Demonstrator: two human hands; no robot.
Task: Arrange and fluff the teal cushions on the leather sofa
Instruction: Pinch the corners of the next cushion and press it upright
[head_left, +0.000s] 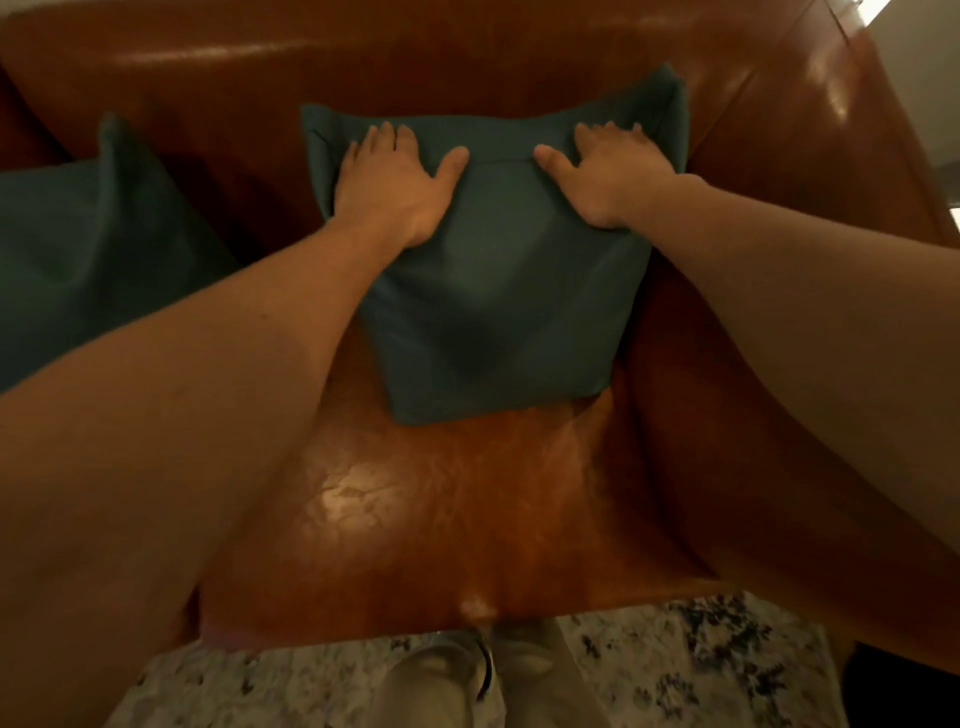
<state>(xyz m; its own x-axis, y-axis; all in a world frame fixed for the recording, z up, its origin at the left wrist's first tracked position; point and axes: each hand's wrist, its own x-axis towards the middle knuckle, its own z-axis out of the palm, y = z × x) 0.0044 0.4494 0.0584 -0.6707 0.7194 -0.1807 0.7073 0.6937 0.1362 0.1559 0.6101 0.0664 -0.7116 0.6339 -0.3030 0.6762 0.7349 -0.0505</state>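
Centre cushion: a teal cushion (498, 291) stands on the sofa seat, leaning back against the backrest, its lower edge resting on the leather and its top edge pressed down under both hands.
Left hand: the left hand (395, 182) lies flat on the cushion's upper left part, fingers spread and reaching over the top edge, thumb pointing inward; the grip is released, pressing rather than clutching.
Right hand: the right hand (605, 174) mirrors it on the upper right part, fingers straight over the top edge, thumb pointing toward the other thumb; its grip is released too.
Between the thumbs: a stretch of the cushion's top seam shows, with a fold line running across.
Second cushion: another teal cushion (88, 260) sits to the left, apart from the first, with dark leather showing between them.
Sofa: the brown leather sofa (426, 509) has bare shiny seat in front of the centre cushion, right out to the front edge.
Armrest: the right armrest (810, 171) rises just beside the centre cushion's right edge, leaving little room on that side.
Floor: a pale speckled rug (691, 660) lies below the seat's front edge.
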